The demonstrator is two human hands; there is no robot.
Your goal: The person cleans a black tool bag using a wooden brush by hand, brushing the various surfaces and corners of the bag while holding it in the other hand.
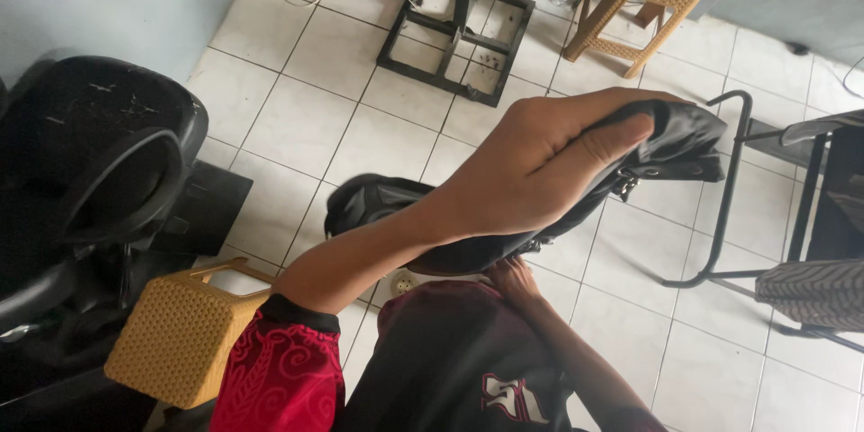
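Note:
A black leather-like bag [684, 146] with a metal zipper pull is held up in front of me over the white tiled floor. My left hand [540, 157] is stretched forward and grips the bag's upper edge, thumb on top. Lower down, close to my body, my right hand [513, 277] holds the bag's bottom edge; only its knuckles and fingers show. The bag's far end [369, 202] sags down to the left behind my left forearm. My dark shirt with red patterned sleeves fills the lower middle of the view.
A black salon wash basin chair [99, 171] stands at the left. A woven yellow stool [180, 333] is beside me at lower left. Further off are a black metal frame [454, 31], another woven stool [630, 9] and a black metal chair frame [729, 207] at the right.

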